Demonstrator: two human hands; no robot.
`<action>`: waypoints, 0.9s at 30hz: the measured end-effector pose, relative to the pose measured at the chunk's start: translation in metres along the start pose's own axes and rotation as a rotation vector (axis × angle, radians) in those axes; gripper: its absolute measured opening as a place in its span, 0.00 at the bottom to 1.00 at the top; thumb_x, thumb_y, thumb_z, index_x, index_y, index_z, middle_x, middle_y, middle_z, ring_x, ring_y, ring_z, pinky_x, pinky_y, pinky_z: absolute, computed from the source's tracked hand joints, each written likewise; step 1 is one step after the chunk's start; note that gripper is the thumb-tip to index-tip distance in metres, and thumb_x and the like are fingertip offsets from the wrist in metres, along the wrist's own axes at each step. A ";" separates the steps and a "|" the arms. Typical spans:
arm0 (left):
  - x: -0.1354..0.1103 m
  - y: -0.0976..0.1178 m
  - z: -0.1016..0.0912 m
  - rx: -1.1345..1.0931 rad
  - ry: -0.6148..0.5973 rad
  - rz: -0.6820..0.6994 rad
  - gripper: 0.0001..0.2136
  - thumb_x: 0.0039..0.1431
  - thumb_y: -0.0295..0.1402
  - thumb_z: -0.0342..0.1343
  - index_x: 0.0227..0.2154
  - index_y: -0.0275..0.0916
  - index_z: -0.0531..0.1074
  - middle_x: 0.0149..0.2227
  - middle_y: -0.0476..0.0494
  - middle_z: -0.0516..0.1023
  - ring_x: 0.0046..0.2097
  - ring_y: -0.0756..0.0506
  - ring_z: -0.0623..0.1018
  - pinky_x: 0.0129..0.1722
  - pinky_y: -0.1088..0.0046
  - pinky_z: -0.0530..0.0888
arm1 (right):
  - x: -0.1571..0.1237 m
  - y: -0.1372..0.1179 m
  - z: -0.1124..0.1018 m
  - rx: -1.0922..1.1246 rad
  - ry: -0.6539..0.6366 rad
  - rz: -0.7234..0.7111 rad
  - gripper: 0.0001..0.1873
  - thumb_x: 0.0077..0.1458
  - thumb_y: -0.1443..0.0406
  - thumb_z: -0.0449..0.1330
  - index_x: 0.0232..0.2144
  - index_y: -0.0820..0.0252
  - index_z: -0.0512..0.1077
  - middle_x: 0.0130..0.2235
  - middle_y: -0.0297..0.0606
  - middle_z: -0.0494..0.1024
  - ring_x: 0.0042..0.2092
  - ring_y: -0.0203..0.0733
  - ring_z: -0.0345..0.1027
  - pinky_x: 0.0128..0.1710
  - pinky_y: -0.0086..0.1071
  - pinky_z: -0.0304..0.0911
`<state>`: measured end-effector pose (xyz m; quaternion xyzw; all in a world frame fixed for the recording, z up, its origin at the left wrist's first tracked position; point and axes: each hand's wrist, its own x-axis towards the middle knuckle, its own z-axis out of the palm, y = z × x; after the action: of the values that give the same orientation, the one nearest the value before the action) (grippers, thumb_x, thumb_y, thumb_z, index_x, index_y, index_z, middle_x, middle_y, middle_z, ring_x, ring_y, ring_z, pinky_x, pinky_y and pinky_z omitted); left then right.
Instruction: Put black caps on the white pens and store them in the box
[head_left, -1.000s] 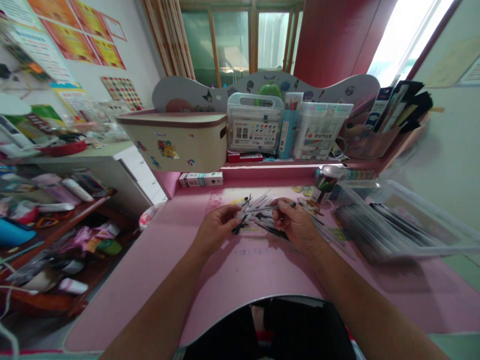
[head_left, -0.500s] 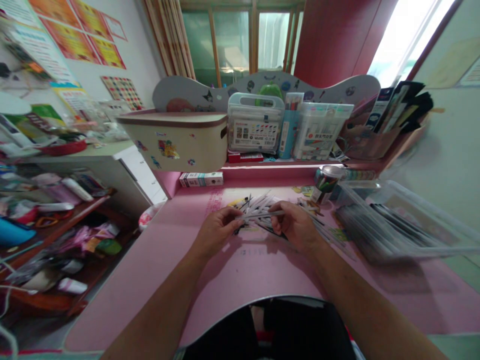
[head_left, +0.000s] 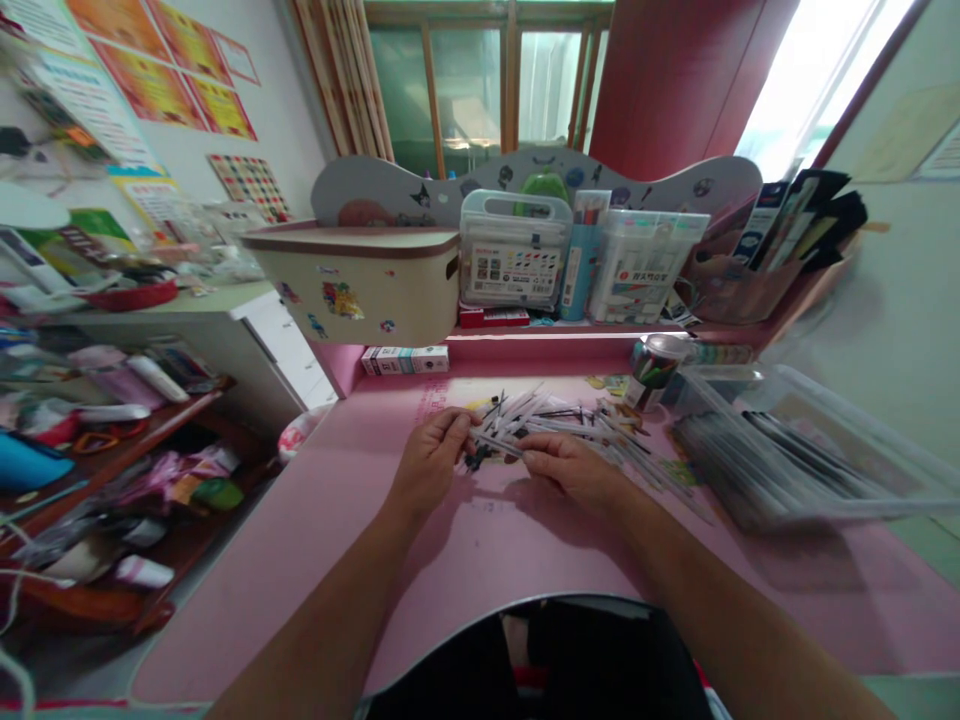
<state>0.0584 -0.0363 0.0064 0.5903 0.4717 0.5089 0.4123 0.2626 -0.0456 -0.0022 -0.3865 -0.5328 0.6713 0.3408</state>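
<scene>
Left hand (head_left: 431, 455) and right hand (head_left: 574, 470) pinching opposite ends of a slender, pale, straight rod (head_left: 496, 442), beside a loose heap of thin white and black rods (head_left: 525, 403), toward the rear edge of the pink worktop (head_left: 480, 560).

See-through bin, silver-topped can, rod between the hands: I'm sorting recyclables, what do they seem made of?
Bin: probably plastic, clear, glossy; its walls are see-through.
Can: top likely metal, silvery, shiny; body unclear.
Rod: perhaps smooth plastic, pale, but too small to confirm.
</scene>
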 end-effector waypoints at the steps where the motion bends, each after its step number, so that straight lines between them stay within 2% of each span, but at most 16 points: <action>1: -0.001 -0.001 0.002 0.032 0.015 0.022 0.13 0.63 0.41 0.51 0.35 0.38 0.75 0.23 0.51 0.70 0.26 0.50 0.68 0.28 0.74 0.64 | 0.000 0.000 0.002 -0.050 0.005 -0.024 0.10 0.54 0.63 0.60 0.38 0.61 0.74 0.31 0.33 0.75 0.27 0.33 0.65 0.27 0.27 0.59; 3: -0.003 -0.003 0.004 0.095 0.052 0.062 0.13 0.64 0.40 0.49 0.35 0.38 0.74 0.23 0.52 0.69 0.27 0.50 0.69 0.29 0.74 0.65 | 0.000 -0.001 0.003 -0.215 0.012 -0.114 0.07 0.57 0.63 0.57 0.36 0.59 0.74 0.36 0.36 0.76 0.34 0.36 0.68 0.35 0.30 0.63; 6: -0.005 -0.004 0.007 0.133 0.106 0.089 0.11 0.65 0.39 0.49 0.33 0.39 0.73 0.23 0.53 0.66 0.26 0.50 0.67 0.28 0.74 0.64 | 0.001 0.001 0.000 -0.443 0.010 -0.228 0.07 0.59 0.65 0.54 0.34 0.57 0.73 0.39 0.38 0.76 0.41 0.41 0.68 0.46 0.34 0.63; 12: -0.006 -0.002 0.012 -0.012 0.106 0.034 0.10 0.62 0.38 0.52 0.29 0.39 0.69 0.24 0.53 0.65 0.26 0.51 0.65 0.26 0.75 0.63 | 0.002 0.005 -0.002 -0.575 -0.003 -0.350 0.08 0.60 0.66 0.52 0.34 0.56 0.71 0.39 0.38 0.75 0.43 0.42 0.68 0.48 0.34 0.63; 19: -0.006 -0.002 0.015 -0.010 0.110 0.067 0.09 0.63 0.37 0.51 0.29 0.40 0.67 0.23 0.54 0.64 0.26 0.51 0.65 0.27 0.75 0.64 | 0.004 0.007 0.000 -0.395 0.000 -0.248 0.06 0.59 0.64 0.55 0.33 0.57 0.71 0.37 0.37 0.74 0.39 0.41 0.67 0.43 0.33 0.62; 23: -0.006 -0.003 0.015 0.014 0.099 0.081 0.09 0.63 0.37 0.51 0.29 0.39 0.68 0.24 0.54 0.65 0.27 0.51 0.66 0.28 0.75 0.64 | 0.005 0.011 0.002 -0.163 -0.016 -0.128 0.08 0.57 0.60 0.58 0.36 0.58 0.71 0.33 0.34 0.71 0.30 0.35 0.61 0.30 0.28 0.58; 27: -0.007 -0.003 0.015 0.016 0.080 0.080 0.09 0.63 0.38 0.52 0.29 0.40 0.68 0.24 0.54 0.65 0.27 0.51 0.66 0.28 0.76 0.64 | 0.002 0.009 0.006 0.048 -0.055 -0.030 0.12 0.52 0.57 0.62 0.33 0.58 0.69 0.26 0.29 0.65 0.24 0.31 0.54 0.23 0.26 0.51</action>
<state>0.0722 -0.0422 0.0001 0.5914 0.4677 0.5444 0.3676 0.2556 -0.0485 -0.0108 -0.3514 -0.5313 0.6891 0.3455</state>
